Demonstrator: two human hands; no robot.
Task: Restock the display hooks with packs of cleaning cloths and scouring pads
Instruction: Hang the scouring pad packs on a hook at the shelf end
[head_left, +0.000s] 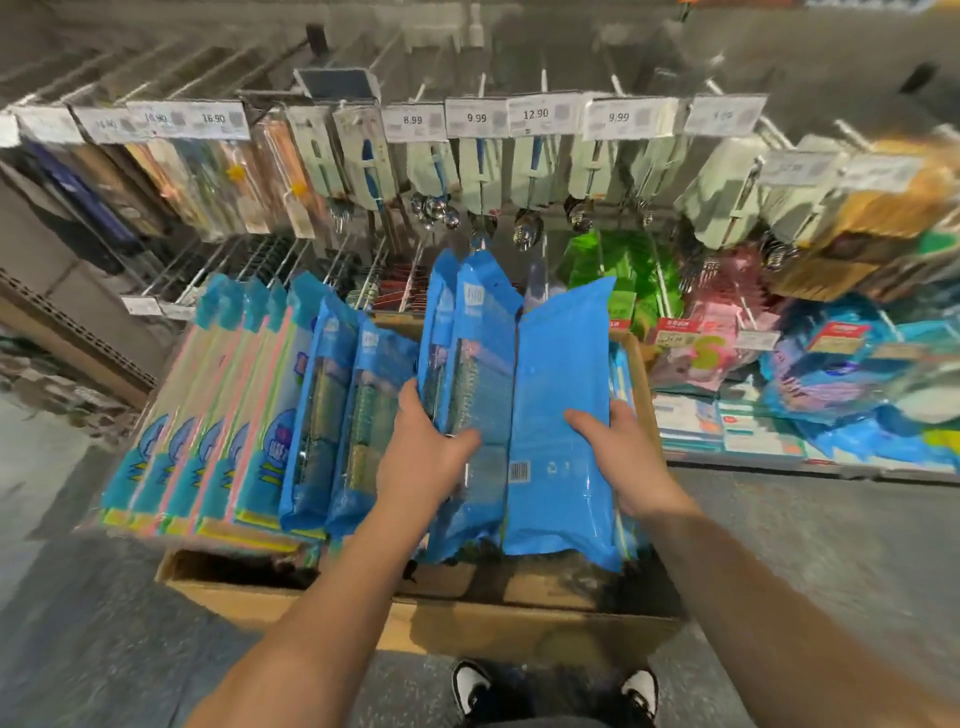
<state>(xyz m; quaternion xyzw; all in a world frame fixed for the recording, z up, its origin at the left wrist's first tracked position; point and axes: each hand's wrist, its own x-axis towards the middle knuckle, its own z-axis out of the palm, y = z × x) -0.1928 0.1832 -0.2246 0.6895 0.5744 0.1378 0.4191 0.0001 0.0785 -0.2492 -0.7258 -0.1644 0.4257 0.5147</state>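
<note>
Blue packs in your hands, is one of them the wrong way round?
Yes. The pack under the right hand shows its plain back with the barcode, while the packs in the left hand show their fronts.

The cardboard box (291, 597) stands before the display hooks (483, 83). Packs (322, 415) stand upright inside it; the left hand (426, 457) and right hand (618, 457) flank the raised packs (519, 405).

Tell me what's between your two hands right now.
In the head view, a bunch of blue packs stands upright between the left hand and right hand, over the cardboard box.
</note>
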